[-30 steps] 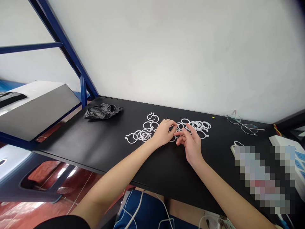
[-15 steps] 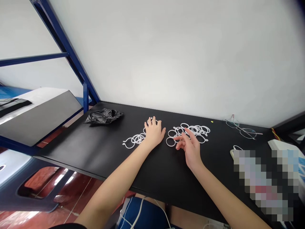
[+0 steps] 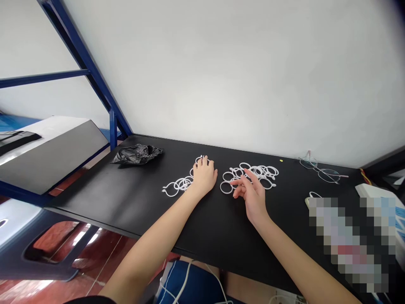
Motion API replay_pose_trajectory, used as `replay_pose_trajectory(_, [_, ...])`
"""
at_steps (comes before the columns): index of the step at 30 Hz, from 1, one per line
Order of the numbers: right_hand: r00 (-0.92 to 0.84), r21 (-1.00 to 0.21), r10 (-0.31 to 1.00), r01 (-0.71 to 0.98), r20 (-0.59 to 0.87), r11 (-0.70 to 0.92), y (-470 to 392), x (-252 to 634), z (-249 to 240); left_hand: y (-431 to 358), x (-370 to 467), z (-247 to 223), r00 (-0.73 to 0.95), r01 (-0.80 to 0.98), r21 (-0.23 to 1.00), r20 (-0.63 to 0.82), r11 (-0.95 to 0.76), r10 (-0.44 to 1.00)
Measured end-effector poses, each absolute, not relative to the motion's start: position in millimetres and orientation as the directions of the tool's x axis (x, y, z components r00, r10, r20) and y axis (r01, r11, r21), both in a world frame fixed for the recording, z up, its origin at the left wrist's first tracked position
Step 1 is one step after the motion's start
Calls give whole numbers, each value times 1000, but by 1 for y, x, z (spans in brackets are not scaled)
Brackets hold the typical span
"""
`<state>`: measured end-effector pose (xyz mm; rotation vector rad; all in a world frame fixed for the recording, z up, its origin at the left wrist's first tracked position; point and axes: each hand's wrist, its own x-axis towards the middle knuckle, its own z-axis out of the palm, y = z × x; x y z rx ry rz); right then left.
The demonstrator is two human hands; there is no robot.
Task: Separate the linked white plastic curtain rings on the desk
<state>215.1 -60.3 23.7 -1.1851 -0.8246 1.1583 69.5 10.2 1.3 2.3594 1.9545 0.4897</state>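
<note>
Your left hand is palm down near the middle of the tabletop, its fingers slightly spread and its thumb held apart. It covers part of the left rings, white and overlapping; one shows past your fingertips, toward the back edge, and others run out toward the left edge. Your palm hides what lies under it, so whether it presses on any of them cannot be told.

Your right hand is at the front of the right rings, also white and overlapping, with its fingers parted and loosely bent. You pinch nothing that shows there; contact with the nearest rings is unclear. This group lies right of the tabletop's middle, nearer the back edge than the front, with a bare strip between it and your left hand.

A crumpled black bag lies near the back left corner. Glasses rest by the back edge, toward the right corner, and a yellow speck lies between them and the right rings.
</note>
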Motion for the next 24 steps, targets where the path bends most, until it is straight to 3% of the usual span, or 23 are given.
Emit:
replay_pose_trajectory(17, [254, -970, 963, -241, -93, -30, -61, 214, 26, 15, 65, -1, 186, 923, 262, 334, -281, 924])
replay_pose_trajectory(24, [250, -969, 964, -247, -91, -28, -60, 215, 25, 16, 63, 4, 161, 874, 352, 440, -335, 883])
